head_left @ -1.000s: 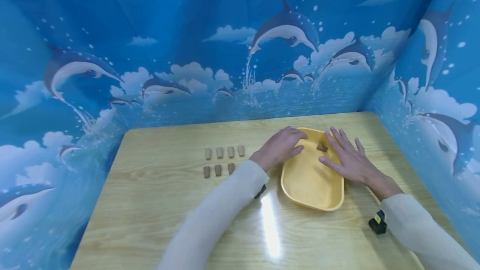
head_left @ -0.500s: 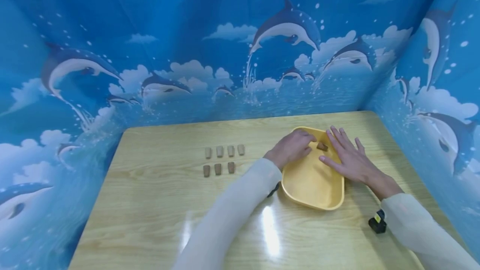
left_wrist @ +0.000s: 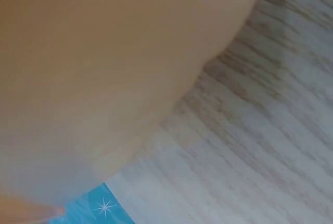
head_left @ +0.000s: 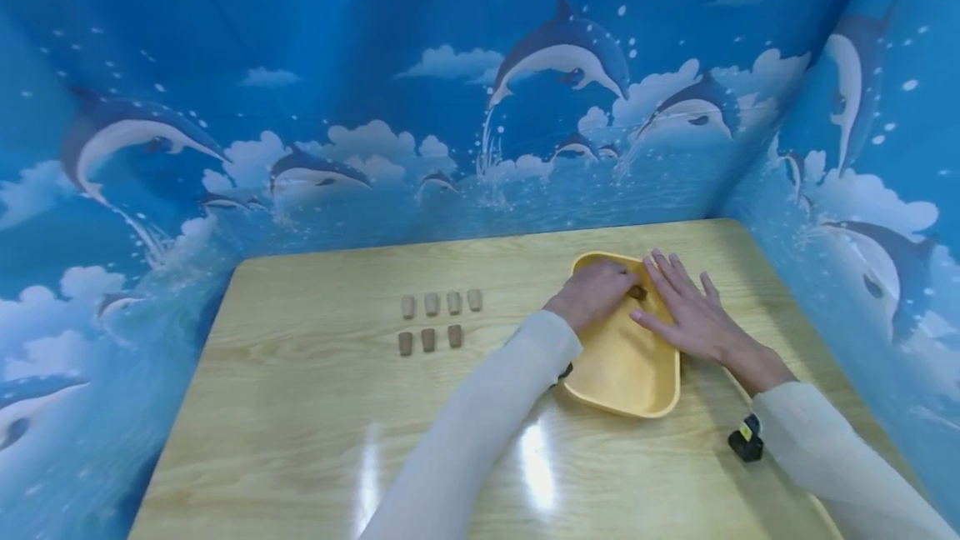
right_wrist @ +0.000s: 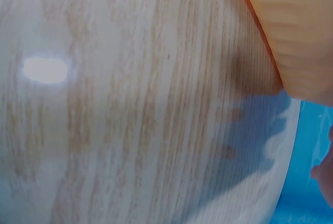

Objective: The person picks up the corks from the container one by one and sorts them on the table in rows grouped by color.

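Observation:
A yellow plastic basin (head_left: 622,382) stands on the right half of the table, its side also visible in the right wrist view. Inside its far end lies a small brown tapered piece, like a stopper (head_left: 637,292). My left hand (head_left: 596,294) reaches over the basin's left rim, its curled fingertips right at this piece and partly covering it. With fingers spread, my right hand (head_left: 693,319) rests across the right rim. To the left are two rows of similar tapered pieces: several pale ones (head_left: 431,303) behind and three brown ones (head_left: 428,340) in front.
The wood-grain table (head_left: 300,407) carries everything. A blue dolphin-print curtain (head_left: 375,107) rises along its back and sides. In the left wrist view, a blurred tan surface (left_wrist: 93,67) fills much of the picture.
My left hand has moved right and deeper into the basin, its fingers now reaching the brown tapered piece. The right hand stays on the rim. The head view has shifted slightly.

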Demonstrator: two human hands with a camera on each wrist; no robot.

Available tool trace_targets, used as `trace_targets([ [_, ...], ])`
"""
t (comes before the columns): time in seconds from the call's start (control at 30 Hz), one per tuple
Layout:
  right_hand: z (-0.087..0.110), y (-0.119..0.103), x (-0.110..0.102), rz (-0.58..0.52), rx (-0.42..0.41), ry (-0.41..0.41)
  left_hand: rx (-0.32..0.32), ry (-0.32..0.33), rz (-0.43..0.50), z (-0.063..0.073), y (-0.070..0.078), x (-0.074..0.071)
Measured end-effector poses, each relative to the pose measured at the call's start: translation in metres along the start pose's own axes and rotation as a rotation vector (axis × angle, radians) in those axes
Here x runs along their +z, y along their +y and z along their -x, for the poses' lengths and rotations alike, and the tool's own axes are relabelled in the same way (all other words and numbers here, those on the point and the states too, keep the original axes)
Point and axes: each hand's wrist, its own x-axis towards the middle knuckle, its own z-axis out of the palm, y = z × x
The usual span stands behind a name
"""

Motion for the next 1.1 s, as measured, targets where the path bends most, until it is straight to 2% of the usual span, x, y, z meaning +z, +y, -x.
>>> trace_targets([
  [0.3,-0.0016,-0.0022,-0.0002,0.001,-0.001,0.005,0.039,-0.024,-0.117,0.0001,-0.003,0.003],
  [0.7,-0.0007,-0.0027,0.0006,-0.001,0.011,-0.004,0.145,0.037,-0.074,0.0019,-0.0083,0.0071],
  [0.83,-0.0008,-0.0033,0.0006,-0.007,0.011,-0.009,0.142,0.043,-0.086,0.0019,-0.0094,0.0094],
  [1.1,-0.0001,-0.003,-0.0003,-0.004,0.008,-0.004,0.128,0.014,-0.139,0.0049,-0.007,0.0062],
])
